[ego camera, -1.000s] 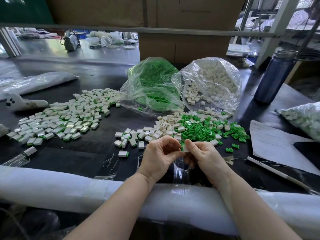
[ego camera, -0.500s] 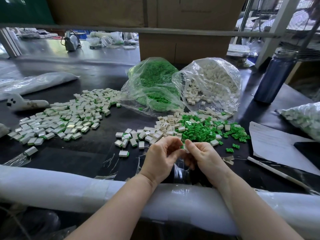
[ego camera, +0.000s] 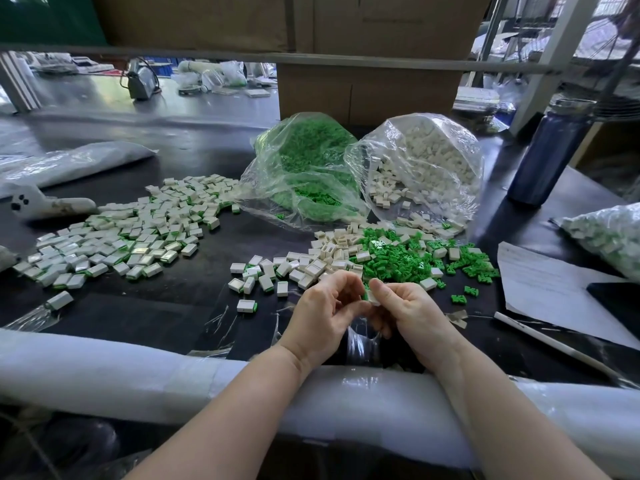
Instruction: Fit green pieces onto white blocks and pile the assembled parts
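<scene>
Both hands meet just in front of the loose green pieces, over the dark table. Left hand and right hand have fingers curled, fingertips pinching one small white block between them; a sliver of green shows at its left edge, probably a green piece going in, though fingers hide most of it. Unfitted white blocks lie touching the green heap's left side. The pile of assembled parts spreads well left of the heap; one assembled part sits alone, left of the hands. Behind the heap, a clear bag of green pieces and a clear bag of white blocks lie open, side by side. Right of the heap: paper sheet, blue bottle.
</scene>
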`<act>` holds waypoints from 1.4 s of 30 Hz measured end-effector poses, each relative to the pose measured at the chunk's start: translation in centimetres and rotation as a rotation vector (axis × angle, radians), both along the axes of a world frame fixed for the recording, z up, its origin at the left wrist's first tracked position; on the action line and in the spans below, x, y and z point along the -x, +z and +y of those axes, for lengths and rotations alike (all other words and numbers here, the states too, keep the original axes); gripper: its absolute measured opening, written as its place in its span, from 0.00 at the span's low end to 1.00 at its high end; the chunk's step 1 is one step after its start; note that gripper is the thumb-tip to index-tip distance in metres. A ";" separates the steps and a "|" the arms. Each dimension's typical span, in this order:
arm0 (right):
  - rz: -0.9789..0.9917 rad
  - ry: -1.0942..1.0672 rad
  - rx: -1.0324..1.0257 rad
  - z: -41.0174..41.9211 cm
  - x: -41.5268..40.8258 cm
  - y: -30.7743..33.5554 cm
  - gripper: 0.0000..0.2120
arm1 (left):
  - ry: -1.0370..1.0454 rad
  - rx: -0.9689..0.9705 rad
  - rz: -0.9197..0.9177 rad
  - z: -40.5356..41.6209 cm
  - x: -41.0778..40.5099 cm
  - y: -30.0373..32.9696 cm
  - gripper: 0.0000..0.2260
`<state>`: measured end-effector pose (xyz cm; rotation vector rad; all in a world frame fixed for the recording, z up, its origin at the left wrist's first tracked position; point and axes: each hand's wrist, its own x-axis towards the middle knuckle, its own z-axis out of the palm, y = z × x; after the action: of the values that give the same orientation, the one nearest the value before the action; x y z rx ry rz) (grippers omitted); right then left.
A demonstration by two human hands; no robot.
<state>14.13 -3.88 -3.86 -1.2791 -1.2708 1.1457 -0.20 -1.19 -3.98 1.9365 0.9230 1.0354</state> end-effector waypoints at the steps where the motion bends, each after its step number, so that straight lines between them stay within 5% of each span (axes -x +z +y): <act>1: 0.006 0.002 0.002 0.0 -0.1 0.0 0.21 | -0.005 0.000 -0.004 0.0 0.0 0.0 0.08; 22: 0.061 -0.006 -0.048 0.3 -0.2 -0.4 0.17 | -0.018 0.191 -0.176 0.2 0.2 0.1 0.07; 42: -0.218 -0.045 -0.135 0.3 0.2 -0.5 0.17 | 0.102 0.095 0.182 0.3 -0.2 -0.4 0.10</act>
<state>13.94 -3.62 -4.35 -1.3513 -1.4455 0.8907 -0.03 -0.87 -4.34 1.9444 1.1615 0.8658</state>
